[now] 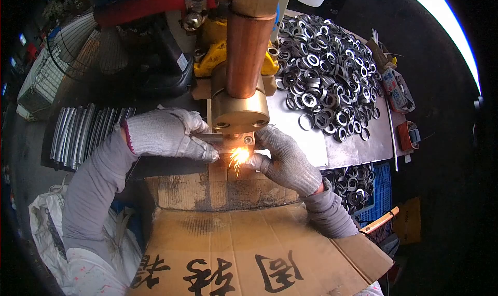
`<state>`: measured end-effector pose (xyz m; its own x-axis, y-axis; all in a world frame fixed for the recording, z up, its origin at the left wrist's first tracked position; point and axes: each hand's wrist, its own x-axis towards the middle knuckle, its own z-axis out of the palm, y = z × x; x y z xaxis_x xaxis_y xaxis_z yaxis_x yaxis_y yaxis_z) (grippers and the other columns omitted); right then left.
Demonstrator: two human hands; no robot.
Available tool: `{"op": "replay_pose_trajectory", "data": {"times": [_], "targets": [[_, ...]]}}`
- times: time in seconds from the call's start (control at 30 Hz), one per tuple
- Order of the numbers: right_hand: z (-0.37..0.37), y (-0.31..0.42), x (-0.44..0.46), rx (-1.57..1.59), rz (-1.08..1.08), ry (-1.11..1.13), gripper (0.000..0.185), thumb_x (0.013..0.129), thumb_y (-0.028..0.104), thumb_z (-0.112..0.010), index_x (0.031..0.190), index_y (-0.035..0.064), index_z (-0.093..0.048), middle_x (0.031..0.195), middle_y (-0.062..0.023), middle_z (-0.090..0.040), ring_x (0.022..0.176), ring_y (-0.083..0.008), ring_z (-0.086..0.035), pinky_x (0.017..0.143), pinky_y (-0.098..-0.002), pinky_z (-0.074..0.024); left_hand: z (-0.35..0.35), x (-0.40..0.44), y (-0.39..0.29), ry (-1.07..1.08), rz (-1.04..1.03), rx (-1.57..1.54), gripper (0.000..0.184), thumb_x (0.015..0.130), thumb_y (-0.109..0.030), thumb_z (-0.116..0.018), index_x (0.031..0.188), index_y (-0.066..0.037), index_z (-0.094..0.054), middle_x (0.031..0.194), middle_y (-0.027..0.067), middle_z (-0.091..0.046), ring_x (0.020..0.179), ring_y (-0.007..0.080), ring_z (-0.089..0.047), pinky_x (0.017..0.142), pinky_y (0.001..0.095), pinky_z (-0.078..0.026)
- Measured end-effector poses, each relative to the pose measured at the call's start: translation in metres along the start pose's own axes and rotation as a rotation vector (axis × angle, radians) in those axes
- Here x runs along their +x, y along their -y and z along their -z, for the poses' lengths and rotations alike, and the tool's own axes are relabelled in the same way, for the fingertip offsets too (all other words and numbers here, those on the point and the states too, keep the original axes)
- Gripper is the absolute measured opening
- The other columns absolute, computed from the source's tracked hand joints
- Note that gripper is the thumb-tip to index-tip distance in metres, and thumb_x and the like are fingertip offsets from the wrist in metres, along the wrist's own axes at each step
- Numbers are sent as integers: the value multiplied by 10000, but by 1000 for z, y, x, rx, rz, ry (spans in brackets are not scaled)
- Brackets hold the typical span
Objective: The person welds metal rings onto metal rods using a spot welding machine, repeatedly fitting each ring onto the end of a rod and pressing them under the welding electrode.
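A copper and brass spot-welding electrode (244,57) comes down in front of me, and bright sparks (239,156) spray from under its tip. To the left of the sparks my left hand (168,135), in a knitted glove, is closed around a grey metal tube (211,138) that runs toward the electrode. My gloved right hand (288,158) is close against the right side of the sparks, its thumb and fingers pinched together. What it grips is hidden by the glove and the glare.
Many dark metal rings (327,73) are heaped on the metal table (358,148) at right, with more rings in a blue crate (381,187) below. Several metal tubes (85,135) lie at left. Cardboard (228,244) with black writing covers my lap.
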<state>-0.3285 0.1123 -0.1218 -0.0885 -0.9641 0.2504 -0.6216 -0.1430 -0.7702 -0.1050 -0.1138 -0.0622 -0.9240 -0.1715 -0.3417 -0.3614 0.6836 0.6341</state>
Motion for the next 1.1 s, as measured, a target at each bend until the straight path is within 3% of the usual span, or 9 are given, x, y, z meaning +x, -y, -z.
{"op": "replay_pose_trajectory", "data": {"times": [0.2, 0.27, 0.33, 0.5, 0.6, 0.73, 0.8, 0.97, 1.1], "targets": [[6, 2, -5, 97, -47, 19, 822, 934, 374, -900, 1592, 6, -571, 1243, -231, -754, 1087, -334, -774, 967, -433, -622, 6, -8, -16, 33, 73, 8, 966, 912, -689, -810, 1542, 15, -612, 1309, 233, -774, 1223, 346, -748, 1071, 434, -568], [9, 3, -9, 202, -212, 69, 874, 919, 409, -916, 1599, -10, -560, 1227, -227, -761, 1097, -262, -779, 967, -412, -620, 0, -14, -34, -13, 106, 414, 931, 930, -703, -775, 1512, 4, -610, 1326, 228, -740, 1222, 363, -731, 1074, 453, -565], [8, 5, -6, 232, -207, 80, 688, 972, 203, -891, 1539, -30, -579, 1204, -107, -795, 1047, -159, -761, 955, -334, -616, -20, -12, -29, -86, 92, 732, 849, 960, -729, -705, 1405, -8, -643, 1239, 215, -726, 1202, 373, -721, 1070, 479, -564], [4, 3, 2, 211, -157, 91, 676, 955, 300, -896, 1498, -11, -640, 1243, -152, -792, 1086, -232, -764, 968, -382, -606, -34, -15, -17, -167, 50, 790, 766, 986, -732, -651, 1299, -35, -711, 1098, 196, -764, 1003, 348, -781, 879, 513, -635], [8, 4, 11, 216, -79, 105, 677, 960, 384, -877, 1471, -10, -674, 1260, -209, -786, 1140, -332, -767, 993, -435, -597, -24, -7, -31, 43, 210, 735, 904, 913, -789, -705, 1481, -92, -607, 1371, 184, -718, 1178, 379, -744, 1019, 524, -603], [6, -6, 10, 65, 30, 83, 668, 968, 403, -860, 1457, -14, -679, 1246, -217, -784, 1166, -380, -759, 1005, -458, -592, -35, -9, -21, -14, 180, 780, 926, 908, -793, -707, 1491, -82, -597, 1352, 182, -722, 1176, 368, -747, 1013, 529, -604], [14, 7, 8, 69, 12, 89, 679, 967, 388, -864, 1479, -10, -663, 1265, -241, -768, 1182, -409, -749, 1022, -465, -584, -41, -16, -11, -352, -132, 853, 722, 1008, -727, -628, 1216, -39, -702, 956, 163, -756, 861, 338, -776, 784, 484, -637], [39, -25, -8, 158, -146, -53, 760, 949, 331, -897, 1573, 11, -603, 1320, -256, -765, 1234, -326, -758, 1071, -425, -585, -36, -36, -31, -213, 63, 827, 825, 1003, -699, -678, 1505, -53, -576, 1346, 214, -676, 1220, 356, -706, 1056, 490, -574], [65, -98, -33, -318, -379, -389, 525, 1008, 160, -794, 1516, 85, -685, 1283, -198, -797, 1154, -296, -786, 1000, -409, -613, -37, -59, -20, -507, -10, 484, 671, 903, -525, -884, 1323, -39, -689, 1246, 238, -741, 1132, 422, -747, 1025, 516, -589]]}}
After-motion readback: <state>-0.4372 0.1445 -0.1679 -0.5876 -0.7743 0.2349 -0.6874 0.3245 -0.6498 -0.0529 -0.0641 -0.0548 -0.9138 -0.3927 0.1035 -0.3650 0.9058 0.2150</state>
